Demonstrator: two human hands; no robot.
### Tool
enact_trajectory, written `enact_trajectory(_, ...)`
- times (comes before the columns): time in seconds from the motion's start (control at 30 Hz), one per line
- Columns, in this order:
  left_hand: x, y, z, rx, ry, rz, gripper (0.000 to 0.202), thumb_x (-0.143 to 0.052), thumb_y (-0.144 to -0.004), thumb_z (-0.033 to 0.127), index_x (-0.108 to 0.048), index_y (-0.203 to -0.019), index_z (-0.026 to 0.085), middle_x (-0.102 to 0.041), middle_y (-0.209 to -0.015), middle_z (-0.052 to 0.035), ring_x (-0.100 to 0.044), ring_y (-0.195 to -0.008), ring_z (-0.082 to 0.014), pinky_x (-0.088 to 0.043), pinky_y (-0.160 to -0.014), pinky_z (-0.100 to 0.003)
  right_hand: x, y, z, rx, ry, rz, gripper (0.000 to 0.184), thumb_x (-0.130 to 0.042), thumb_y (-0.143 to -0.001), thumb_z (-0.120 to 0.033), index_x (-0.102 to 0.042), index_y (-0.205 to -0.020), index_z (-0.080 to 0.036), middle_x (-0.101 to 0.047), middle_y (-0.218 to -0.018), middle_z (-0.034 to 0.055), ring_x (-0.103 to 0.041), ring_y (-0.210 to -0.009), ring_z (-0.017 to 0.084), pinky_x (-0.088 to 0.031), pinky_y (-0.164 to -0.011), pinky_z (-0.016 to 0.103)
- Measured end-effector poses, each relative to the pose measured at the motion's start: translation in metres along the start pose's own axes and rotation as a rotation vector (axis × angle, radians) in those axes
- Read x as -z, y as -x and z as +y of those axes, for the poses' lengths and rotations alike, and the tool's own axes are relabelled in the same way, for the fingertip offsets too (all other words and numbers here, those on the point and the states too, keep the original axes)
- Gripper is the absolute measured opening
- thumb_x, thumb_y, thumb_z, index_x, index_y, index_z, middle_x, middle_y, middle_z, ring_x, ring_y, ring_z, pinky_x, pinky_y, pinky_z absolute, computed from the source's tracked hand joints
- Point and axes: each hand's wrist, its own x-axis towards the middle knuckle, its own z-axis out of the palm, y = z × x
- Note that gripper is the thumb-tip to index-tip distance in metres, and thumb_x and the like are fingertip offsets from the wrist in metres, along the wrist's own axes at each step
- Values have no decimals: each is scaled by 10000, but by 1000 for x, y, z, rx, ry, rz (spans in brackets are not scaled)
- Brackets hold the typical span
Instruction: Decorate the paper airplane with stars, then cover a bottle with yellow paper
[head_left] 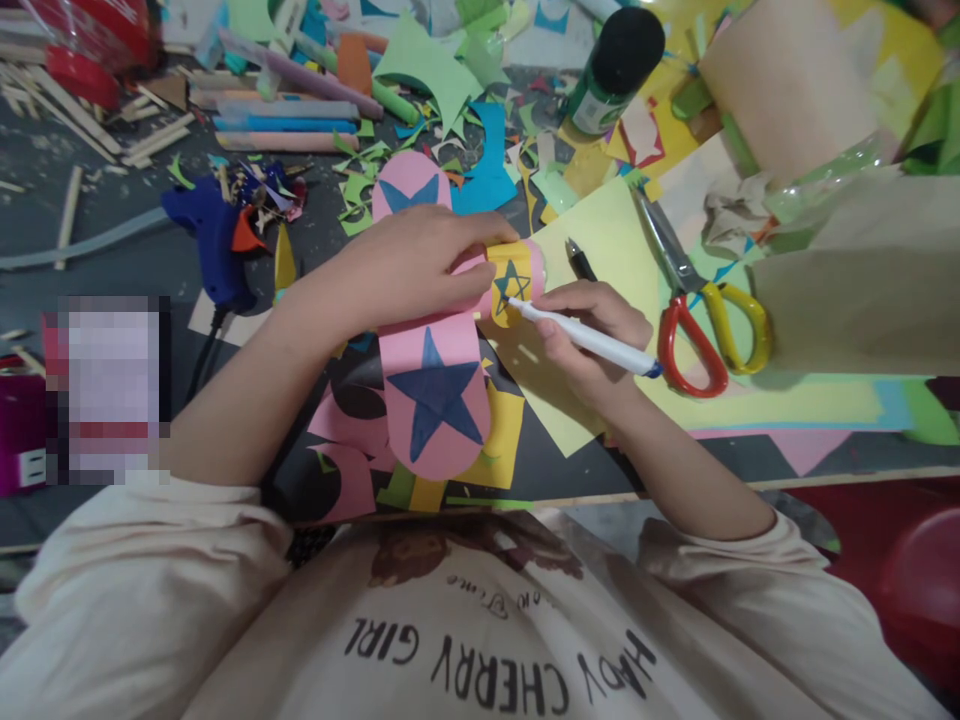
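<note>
My right hand (619, 310) is closed around a white marker (596, 338), its tip touching a small yellow paper piece (517, 260). A dark blue star outline, partly filled in, shows on that piece. My left hand (397, 255) lies across a pink paper cutout (435, 440) with rounded ends, thumb and fingers gripping the pink part beside the yellow piece. A large filled-in blue star marks the cutout's near end; another, partly covered by my hand, is at the far end. Just beyond the marker, a black pen (580, 262) rests on pale yellow paper (615, 235).
Scissors (671, 250) with red and yellow handles lie right of my right hand. A blue glue gun (214, 240) is on the left. Beyond are several markers (285, 125), paper scraps (427, 65), wooden sticks (64, 110) and a black-capped bottle (619, 65).
</note>
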Motion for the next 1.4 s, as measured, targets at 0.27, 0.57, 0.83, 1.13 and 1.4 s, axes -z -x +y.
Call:
enact_trajectory(0.27,0,1,1,18,20,20,520,-387,-926,392,-618,-1381,288,-725,-997,-78,-663,-926,-273,-499,-827,-378,4,-2,-4,-5,43,-70,171,-620,-937,-361,-714,-894,-226,-758,-798,32,-704,-667,153,-572,-592,281)
enact_trajectory(0.57,2,2,5,30,19,-4,536,-351,-946,403,-598,-1403,268,-720,-1073,-67,-650,-979,-269,-485,-846,-386,1,-2,-5,92,42,-40,73,-662,-906,-258,-718,-872,-225,-770,-790,21,-719,-678,151,-585,-601,266)
enact_trajectory(0.83,0,0,1,38,3,-5,518,-368,-949,407,-600,-1400,301,-722,-1038,-79,-656,-945,-270,-482,-818,-371,1,0,-1,42,6,-4,68,-643,-922,-282,-698,-912,-243,-744,-760,7,-683,-613,147,-559,-531,278)
enact_trajectory(1.13,-1,0,0,17,21,20,521,-368,-932,411,-619,-1372,290,-721,-1030,-75,-662,-961,-276,-493,-846,-377,3,-4,-5,113,43,-72,47,-653,-900,-223,-699,-900,-231,-761,-776,0,-710,-645,143,-569,-569,254)
enact_trajectory(1.4,0,0,2,36,21,-3,538,-373,-923,417,-609,-1390,289,-719,-1036,-85,-663,-941,-289,-493,-836,-393,0,-2,-2,65,8,25,78,-651,-911,-290,-697,-878,-235,-725,-713,-5,-663,-568,131,-518,-490,250)
